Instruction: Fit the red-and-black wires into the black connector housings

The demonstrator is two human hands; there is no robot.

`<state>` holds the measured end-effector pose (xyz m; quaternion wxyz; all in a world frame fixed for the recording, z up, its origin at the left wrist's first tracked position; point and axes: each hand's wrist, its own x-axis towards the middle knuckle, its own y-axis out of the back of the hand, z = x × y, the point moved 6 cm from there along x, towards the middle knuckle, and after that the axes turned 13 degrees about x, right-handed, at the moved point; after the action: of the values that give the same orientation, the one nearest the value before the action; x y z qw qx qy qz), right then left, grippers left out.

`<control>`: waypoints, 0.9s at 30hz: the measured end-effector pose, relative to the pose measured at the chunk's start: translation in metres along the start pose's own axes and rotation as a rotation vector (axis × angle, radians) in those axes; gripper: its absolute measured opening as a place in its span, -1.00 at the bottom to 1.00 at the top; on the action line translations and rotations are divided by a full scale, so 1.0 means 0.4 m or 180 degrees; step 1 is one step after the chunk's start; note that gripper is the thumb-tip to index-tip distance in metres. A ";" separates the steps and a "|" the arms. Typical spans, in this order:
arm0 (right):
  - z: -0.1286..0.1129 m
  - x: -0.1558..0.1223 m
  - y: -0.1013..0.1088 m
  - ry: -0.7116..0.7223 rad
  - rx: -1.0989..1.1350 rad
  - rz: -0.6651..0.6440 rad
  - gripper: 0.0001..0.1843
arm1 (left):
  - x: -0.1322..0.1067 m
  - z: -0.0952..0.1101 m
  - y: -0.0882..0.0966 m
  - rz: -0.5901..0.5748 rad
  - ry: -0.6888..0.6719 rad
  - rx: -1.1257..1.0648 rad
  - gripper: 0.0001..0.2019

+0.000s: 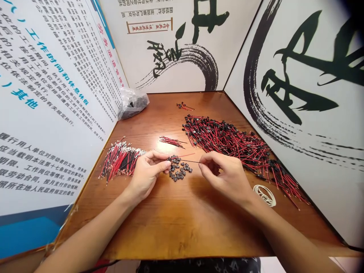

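Observation:
My left hand [149, 170] is closed in a pinch, thumb against index finger, on a small black plastic connector, mostly hidden by the fingertips. A thin red wire [186, 155] sticks out from it to the right with its far end free. Below that, a black wire [189, 161] stretches across to my right hand [223, 170], whose thumb and fingertip are closed on its end. Between and just under the hands lies a small heap of loose black connectors [179, 175] on the wooden table [170, 216].
Left of my left hand is a pile of red and black wires with white ends [121, 157]. A short bundle of wires [172, 141] lies behind the connectors. At right spread many wired connectors [227, 140], with a white coil [265, 195] nearer. A plastic bag [135, 104] sits by the left panel.

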<state>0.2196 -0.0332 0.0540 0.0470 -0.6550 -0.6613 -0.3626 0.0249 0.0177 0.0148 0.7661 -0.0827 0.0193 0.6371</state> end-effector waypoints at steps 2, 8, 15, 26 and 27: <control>0.001 0.000 0.003 -0.0047 0.0008 0.0018 -0.88 | -0.001 0.000 -0.001 -0.0043 -0.0013 -0.0018 -0.74; -0.001 0.003 0.005 -0.0057 -0.0041 0.0026 -0.88 | -0.003 -0.001 -0.003 -0.0151 -0.0079 -0.0068 -0.76; 0.000 0.000 0.003 -0.0032 -0.0113 -0.0066 -0.90 | -0.004 0.002 -0.004 -0.0097 -0.0065 -0.0043 -0.75; -0.029 0.002 0.004 0.0073 0.0048 -0.0302 -0.88 | -0.004 0.007 -0.002 -0.0029 -0.0166 0.0081 -0.76; -0.027 0.003 0.006 0.0011 0.0093 -0.0282 -0.89 | -0.005 0.008 -0.002 -0.0038 -0.0189 0.0110 -0.77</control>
<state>0.2171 -0.0383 0.0634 0.0416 -0.6237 -0.6948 -0.3557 0.0249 0.0162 0.0183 0.7714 -0.0506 0.0070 0.6343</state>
